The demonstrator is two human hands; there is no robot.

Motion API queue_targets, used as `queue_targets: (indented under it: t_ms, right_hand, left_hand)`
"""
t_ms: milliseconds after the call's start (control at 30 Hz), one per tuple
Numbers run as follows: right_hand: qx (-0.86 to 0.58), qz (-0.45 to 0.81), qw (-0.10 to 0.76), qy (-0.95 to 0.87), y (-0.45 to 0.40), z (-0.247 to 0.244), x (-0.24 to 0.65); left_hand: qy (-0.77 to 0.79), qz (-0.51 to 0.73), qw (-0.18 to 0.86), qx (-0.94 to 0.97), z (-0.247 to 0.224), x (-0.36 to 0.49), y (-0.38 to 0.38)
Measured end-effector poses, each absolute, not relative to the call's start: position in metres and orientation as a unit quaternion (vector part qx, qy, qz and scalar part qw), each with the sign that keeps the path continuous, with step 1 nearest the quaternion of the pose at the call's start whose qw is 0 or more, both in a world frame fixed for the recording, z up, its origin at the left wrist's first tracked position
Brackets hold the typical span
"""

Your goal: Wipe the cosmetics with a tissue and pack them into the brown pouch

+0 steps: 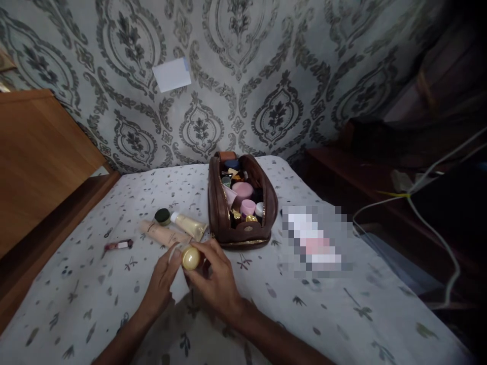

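Gold-topped container [191,258], held between two hands, lower centre of the frame

Held item: one small container, round shiny top tipped toward the viewer; body mostly hidden by fingers. Right hand [218,286]: curled round its right side, grasping it, apparently to keep it steady. Left hand [162,279]: pinching a white tissue [180,289] at the container's left side, seemingly so the tissue lies against it; exact contact hidden.

Beside the hands, left of centre: one peach tube [162,232], one white-capped tube [190,225] and one dark round jar [162,217], lying close together, presumably for easy reach. Farther left: one slim small item [118,245], alone.

Centre: one brown bag [215,208], unzipped, its mouth spread, likely so the contents stay visible; pink jars [242,190] among them. Right of centre: one pixelated object [315,238], unidentifiable.

Surface: white sheet [266,314], leaf-and-sprig print, slightly creased; bed or table beneath, cannot tell.

Room: grey damask wallpaper [236,91] across the top; one white card [172,75] on it, upper left of centre. Far left: wooden panel [41,147]. Right edge: pale cable [454,261] against dim, blurred clutter.
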State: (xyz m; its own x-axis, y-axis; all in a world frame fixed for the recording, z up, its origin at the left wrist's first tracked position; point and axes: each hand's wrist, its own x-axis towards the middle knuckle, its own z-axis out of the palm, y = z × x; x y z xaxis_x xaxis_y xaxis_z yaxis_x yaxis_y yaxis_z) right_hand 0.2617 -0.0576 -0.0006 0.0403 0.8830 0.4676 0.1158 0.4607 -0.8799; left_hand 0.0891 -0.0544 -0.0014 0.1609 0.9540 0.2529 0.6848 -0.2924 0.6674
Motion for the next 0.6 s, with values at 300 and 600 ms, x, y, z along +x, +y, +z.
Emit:
queue_targets:
  t_ms: [300, 600]
  right_hand:
    - [-0.413, 0.325, 0.597, -0.606, -0.061, 0.009, 0.266]
    - [-0.422, 0.298, 0.599, -0.612, -0.059, 0.014, 0.273]
  left_hand:
    - [0.545, 0.345, 0.422, 0.638, 0.049, 0.118, -0.032]
    - [0.398, 0.32, 0.108, 0.853, 0.106, 0.131, 0.026]
